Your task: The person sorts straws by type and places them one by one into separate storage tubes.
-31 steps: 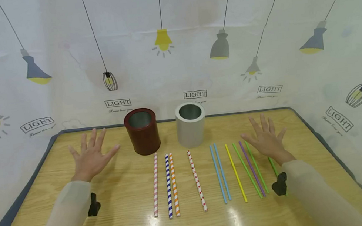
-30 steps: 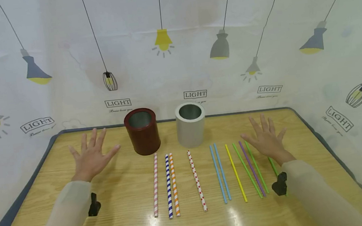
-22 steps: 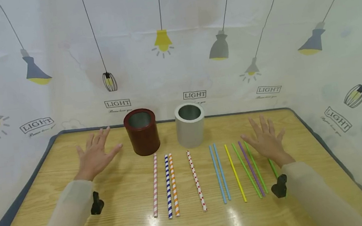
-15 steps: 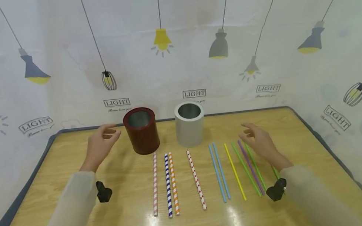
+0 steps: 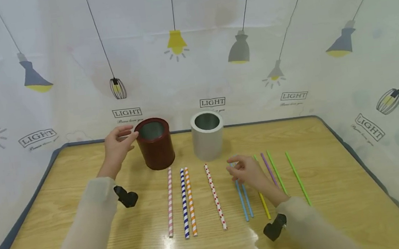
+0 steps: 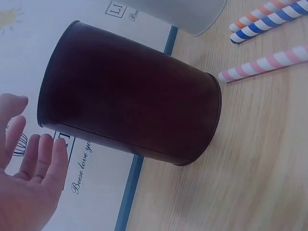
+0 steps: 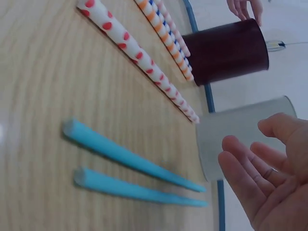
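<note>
My left hand (image 5: 125, 135) hovers open just left of the dark red cup (image 5: 155, 145), near its rim. In the left wrist view a small gap shows between the fingers (image 6: 34, 155) and the red cup (image 6: 130, 110). My right hand (image 5: 236, 168) hangs over the far ends of the two light blue straws (image 5: 244, 203), fingers loosely curled, holding nothing. The right wrist view shows the right hand (image 7: 257, 149) above those blue straws (image 7: 127, 155). A grey cup (image 5: 207, 136) stands right of the red one.
On the wooden table (image 5: 340, 190) lie pink striped (image 5: 170, 204), blue striped (image 5: 184, 202), orange striped (image 5: 191, 201) and red dotted (image 5: 215, 198) straws. Right of my hand lie yellow (image 5: 265, 207), purple (image 5: 268, 168) and two green (image 5: 297, 177) straws. A printed curtain (image 5: 287, 48) backs the table.
Both hands were spread flat over the table. The left has swung in toward the red cup's rim. The right has moved left to the blue straws, its fingers now curled.
</note>
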Available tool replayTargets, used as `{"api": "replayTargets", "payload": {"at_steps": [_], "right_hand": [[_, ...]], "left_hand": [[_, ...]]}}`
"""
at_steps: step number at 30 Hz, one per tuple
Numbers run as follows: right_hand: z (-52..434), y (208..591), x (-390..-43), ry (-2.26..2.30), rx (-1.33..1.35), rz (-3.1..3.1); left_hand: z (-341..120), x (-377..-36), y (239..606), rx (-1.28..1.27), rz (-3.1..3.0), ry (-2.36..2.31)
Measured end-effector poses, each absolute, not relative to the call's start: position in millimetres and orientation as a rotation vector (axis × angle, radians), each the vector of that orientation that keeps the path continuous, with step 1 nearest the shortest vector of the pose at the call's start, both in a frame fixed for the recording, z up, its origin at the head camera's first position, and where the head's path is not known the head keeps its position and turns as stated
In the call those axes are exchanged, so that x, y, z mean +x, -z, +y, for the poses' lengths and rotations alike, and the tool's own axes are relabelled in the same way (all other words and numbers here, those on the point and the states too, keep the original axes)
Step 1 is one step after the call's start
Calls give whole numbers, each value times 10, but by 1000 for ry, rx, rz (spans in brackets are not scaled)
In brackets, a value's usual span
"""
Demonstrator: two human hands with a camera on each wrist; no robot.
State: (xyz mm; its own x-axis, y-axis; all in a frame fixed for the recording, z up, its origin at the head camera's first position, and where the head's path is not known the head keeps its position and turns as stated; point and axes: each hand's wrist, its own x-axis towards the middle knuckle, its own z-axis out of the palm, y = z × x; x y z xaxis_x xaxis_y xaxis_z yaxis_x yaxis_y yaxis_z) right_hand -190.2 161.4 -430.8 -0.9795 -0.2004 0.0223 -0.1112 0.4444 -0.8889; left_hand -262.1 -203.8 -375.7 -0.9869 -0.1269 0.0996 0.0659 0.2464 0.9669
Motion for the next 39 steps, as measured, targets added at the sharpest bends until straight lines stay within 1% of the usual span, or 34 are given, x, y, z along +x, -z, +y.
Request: {"api": "replayTargets", "payload": {"at_steps": [10, 17, 24, 30, 39], "right_hand": [[1311, 4479, -1823, 1538, -118, 2616], [1195, 4617, -1765, 1711, -5, 2523], [1118, 4722, -1723, 1722, 0, 2456], [1101, 4742, -1692, 1691, -53, 2495], [1041, 4780, -1704, 1406, -93, 2739]], "left_hand": [[-2029, -2660, 3829, 177, -2282, 2042], [-2001, -2670, 3856, 228, -2245, 2133], [-1980, -2675, 3869, 262, -2241, 2118], [-1967, -2681, 3875, 272, -2258, 2099], [-1974, -2684, 3868, 263, -2224, 2123]]}}
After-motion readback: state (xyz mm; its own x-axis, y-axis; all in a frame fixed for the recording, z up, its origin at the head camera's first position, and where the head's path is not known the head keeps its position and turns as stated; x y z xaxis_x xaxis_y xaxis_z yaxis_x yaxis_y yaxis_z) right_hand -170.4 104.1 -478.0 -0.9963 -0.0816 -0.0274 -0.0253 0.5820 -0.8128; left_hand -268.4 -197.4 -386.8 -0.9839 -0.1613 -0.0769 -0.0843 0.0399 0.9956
